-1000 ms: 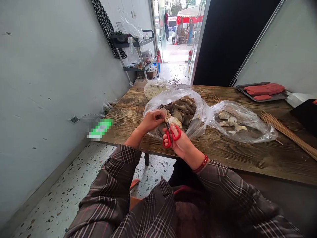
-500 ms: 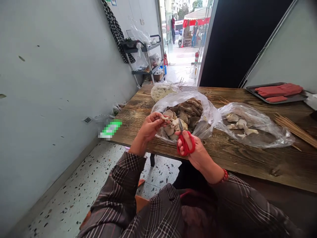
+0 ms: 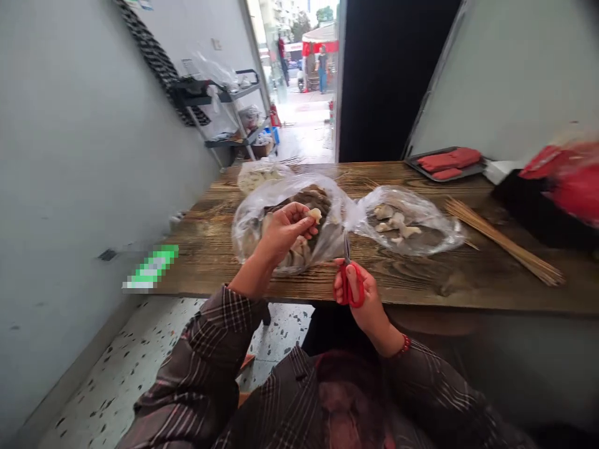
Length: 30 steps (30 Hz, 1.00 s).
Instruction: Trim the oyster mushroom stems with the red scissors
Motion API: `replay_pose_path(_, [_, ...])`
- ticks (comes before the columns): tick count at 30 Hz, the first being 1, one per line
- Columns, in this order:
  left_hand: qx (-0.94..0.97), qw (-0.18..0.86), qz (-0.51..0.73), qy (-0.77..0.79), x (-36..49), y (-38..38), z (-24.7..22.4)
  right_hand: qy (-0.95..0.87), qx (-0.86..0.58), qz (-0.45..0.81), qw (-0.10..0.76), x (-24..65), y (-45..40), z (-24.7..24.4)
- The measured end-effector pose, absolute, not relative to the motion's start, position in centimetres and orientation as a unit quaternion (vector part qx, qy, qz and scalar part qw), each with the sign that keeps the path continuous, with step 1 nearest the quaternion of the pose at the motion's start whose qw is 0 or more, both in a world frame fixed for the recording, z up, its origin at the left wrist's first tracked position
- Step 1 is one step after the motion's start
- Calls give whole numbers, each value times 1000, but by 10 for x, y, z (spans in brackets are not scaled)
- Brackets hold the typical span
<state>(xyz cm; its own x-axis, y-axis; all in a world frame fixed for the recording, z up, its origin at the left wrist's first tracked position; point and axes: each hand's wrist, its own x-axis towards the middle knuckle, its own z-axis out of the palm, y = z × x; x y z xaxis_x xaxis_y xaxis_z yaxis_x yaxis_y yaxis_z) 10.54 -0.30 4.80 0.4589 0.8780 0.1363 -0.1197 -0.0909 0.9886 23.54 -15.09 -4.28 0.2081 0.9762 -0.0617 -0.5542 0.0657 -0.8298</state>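
Note:
My left hand (image 3: 287, 232) pinches a small pale mushroom piece (image 3: 315, 216) above an open clear plastic bag (image 3: 243, 218) of grey-brown mushrooms (image 3: 318, 197). My right hand (image 3: 362, 299) grips red-handled scissors (image 3: 354, 285) by their loops, with the blades pointing away from me at the near edge of the table. The blades do not touch the piece, and they look closed. To the right, a second clear bag (image 3: 437, 240) holds several pale mushroom pieces (image 3: 397, 223).
Wooden skewers (image 3: 510, 244) lie on the wooden table (image 3: 397, 280) at the right. Behind them are a black tray (image 3: 447, 178) of red items and a red plastic bag (image 3: 578, 184). Another bag (image 3: 257, 174) is at the back left, beyond it a shelf cart (image 3: 234, 103).
The view has turned to the right. My left hand has moved right over the bag with the piece, and the scissors have drawn back from the mushrooms toward the table's near edge.

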Motion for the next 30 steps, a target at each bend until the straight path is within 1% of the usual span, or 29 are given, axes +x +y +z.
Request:
replay_pose_path(3, [643, 590, 385, 300, 159, 5, 51, -215, -368, 560, 710, 248, -149, -39])
replay_pose_path(6, [625, 632, 354, 292, 207, 11, 49, -163, -347, 563, 733, 256, -147, -36])
replay_pose_path(8, [601, 655, 351, 295, 225, 13, 47, -144, -332, 568, 739, 258, -145, -36])
replay_pose_path(11, [601, 650, 361, 293, 225, 13, 50, -143, -318, 571, 743, 259, -144, -36])
replay_pose_path(14, [625, 617, 380, 291, 195, 13, 57, -150, -320, 571, 741, 259, -144, -37])
replay_pose_path(17, [633, 559, 421, 331, 146, 22, 59, -161, -325, 576, 732, 258, -146, -38])
replay_pose_path(21, [618, 452, 481, 428, 69, 44, 45, -181, -338, 571, 726, 256, -151, -43])
replay_pose_path(23, [617, 388, 490, 479, 33, 53, 34, -187, -349, 564, 724, 255, -153, -47])
replay_pose_path(26, [651, 311, 452, 525, -3, 59, 17, -198, -365, 559, 717, 255, -154, -49])
replay_pose_path(30, [724, 220, 383, 530, -14, 56, 3, -209, -388, 556, 705, 254, -157, -47])
